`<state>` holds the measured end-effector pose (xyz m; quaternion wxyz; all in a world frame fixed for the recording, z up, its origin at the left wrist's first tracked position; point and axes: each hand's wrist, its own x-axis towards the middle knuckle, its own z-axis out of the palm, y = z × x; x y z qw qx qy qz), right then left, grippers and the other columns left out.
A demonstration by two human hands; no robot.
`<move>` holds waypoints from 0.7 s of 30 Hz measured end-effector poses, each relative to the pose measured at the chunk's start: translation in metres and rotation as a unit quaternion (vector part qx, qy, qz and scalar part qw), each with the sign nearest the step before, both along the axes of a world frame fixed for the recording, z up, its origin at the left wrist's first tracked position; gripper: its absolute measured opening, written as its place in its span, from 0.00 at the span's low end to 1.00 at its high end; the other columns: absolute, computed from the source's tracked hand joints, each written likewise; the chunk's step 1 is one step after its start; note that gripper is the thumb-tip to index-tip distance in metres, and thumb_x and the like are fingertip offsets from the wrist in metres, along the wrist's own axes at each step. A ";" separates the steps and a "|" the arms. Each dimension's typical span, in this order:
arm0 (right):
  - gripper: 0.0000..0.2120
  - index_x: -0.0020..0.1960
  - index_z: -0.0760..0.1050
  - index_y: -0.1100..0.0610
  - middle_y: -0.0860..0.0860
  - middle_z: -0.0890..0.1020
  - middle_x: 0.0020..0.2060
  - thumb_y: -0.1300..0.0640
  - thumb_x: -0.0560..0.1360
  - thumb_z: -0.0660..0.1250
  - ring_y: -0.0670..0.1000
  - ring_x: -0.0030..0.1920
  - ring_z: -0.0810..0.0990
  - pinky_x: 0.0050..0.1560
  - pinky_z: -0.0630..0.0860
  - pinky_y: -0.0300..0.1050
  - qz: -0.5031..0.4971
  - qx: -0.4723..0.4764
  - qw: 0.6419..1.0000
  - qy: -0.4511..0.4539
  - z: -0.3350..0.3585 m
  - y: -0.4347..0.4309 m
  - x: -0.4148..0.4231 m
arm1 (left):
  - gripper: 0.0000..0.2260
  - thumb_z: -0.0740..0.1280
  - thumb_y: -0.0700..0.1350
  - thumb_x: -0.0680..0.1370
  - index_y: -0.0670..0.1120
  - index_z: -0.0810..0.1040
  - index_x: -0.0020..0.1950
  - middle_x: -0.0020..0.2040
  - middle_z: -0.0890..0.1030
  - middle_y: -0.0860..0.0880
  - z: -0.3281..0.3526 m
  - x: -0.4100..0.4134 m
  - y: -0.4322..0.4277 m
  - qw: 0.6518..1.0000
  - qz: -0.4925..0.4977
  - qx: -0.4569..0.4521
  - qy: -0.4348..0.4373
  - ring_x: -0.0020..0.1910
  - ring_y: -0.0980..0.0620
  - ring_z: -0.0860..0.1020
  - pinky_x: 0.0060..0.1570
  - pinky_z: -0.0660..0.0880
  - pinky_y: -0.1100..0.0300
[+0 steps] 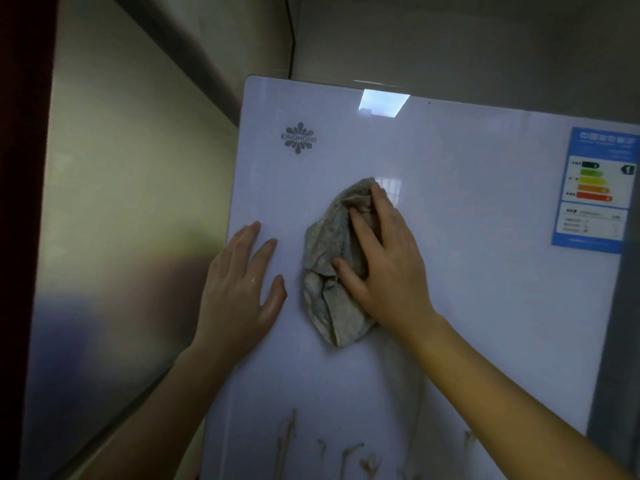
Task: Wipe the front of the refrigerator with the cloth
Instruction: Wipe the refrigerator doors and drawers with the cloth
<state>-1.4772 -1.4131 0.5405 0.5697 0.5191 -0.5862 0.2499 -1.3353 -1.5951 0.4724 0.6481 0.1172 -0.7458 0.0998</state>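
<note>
My left hand [239, 282] lies flat, fingers spread, on the Kinghome refrigerator door [485, 306], at nine o'clock of the cloth [325, 278]. My right hand [388, 265] presses the crumpled cloth mid-door with fairly straight fingers. I judge this mid-wipe. Next I'd sweep toward six o'clock, where brownish streaks [287, 441], possibly drips, show.

View: head-worn, one wide-angle camera.
Facing: forward, at the upper front of the refrigerator [467, 306].
Range: close; it fills most of the frame.
</note>
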 end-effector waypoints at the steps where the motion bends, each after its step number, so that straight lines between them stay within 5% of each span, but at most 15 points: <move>1: 0.30 0.74 0.72 0.62 0.62 0.62 0.79 0.46 0.79 0.71 0.61 0.79 0.63 0.77 0.65 0.59 0.002 -0.013 1.000 0.015 0.000 0.000 -0.004 | 0.23 0.61 0.51 0.81 0.41 0.73 0.72 0.77 0.68 0.40 -0.002 0.000 -0.001 1.000 -0.002 -0.005 0.001 0.75 0.40 0.67 0.71 0.65 0.49; 7: 0.25 0.71 0.73 0.61 0.59 0.72 0.69 0.57 0.77 0.74 0.60 0.68 0.74 0.67 0.73 0.53 0.058 -0.036 0.994 0.086 0.001 -0.007 -0.009 | 0.22 0.60 0.51 0.81 0.41 0.74 0.72 0.77 0.68 0.40 -0.009 0.002 -0.005 1.000 -0.003 -0.011 0.002 0.76 0.40 0.67 0.72 0.64 0.49; 11: 0.13 0.62 0.81 0.62 0.61 0.80 0.64 0.64 0.79 0.71 0.61 0.65 0.79 0.63 0.78 0.57 0.070 -0.030 0.991 0.114 -0.001 -0.012 -0.012 | 0.22 0.60 0.50 0.81 0.41 0.74 0.72 0.77 0.69 0.40 -0.008 0.002 -0.004 1.000 -0.005 -0.012 0.003 0.76 0.40 0.68 0.71 0.66 0.47; 16: 0.18 0.68 0.79 0.60 0.59 0.75 0.73 0.53 0.81 0.67 0.61 0.76 0.70 0.77 0.66 0.56 0.059 0.039 0.993 0.093 -0.010 -0.005 -0.010 | 0.20 0.63 0.49 0.81 0.40 0.76 0.69 0.76 0.70 0.39 -0.019 0.000 -0.004 0.999 0.006 -0.019 0.044 0.76 0.39 0.68 0.74 0.64 0.48; 19: 0.30 0.73 0.75 0.59 0.59 0.70 0.77 0.41 0.78 0.69 0.60 0.79 0.64 0.79 0.62 0.58 0.042 0.074 0.994 0.072 -0.025 -0.003 -0.008 | 0.20 0.63 0.49 0.82 0.41 0.75 0.71 0.76 0.70 0.38 -0.028 -0.002 -0.007 0.999 0.002 -0.029 0.039 0.76 0.38 0.68 0.75 0.62 0.50; 21: 0.31 0.73 0.75 0.60 0.60 0.69 0.76 0.42 0.77 0.71 0.61 0.79 0.65 0.78 0.64 0.61 0.036 0.090 0.991 0.088 -0.037 -0.002 -0.010 | 0.22 0.62 0.50 0.82 0.41 0.73 0.73 0.77 0.68 0.38 -0.032 -0.003 -0.009 0.999 0.001 -0.032 0.017 0.77 0.38 0.66 0.77 0.59 0.50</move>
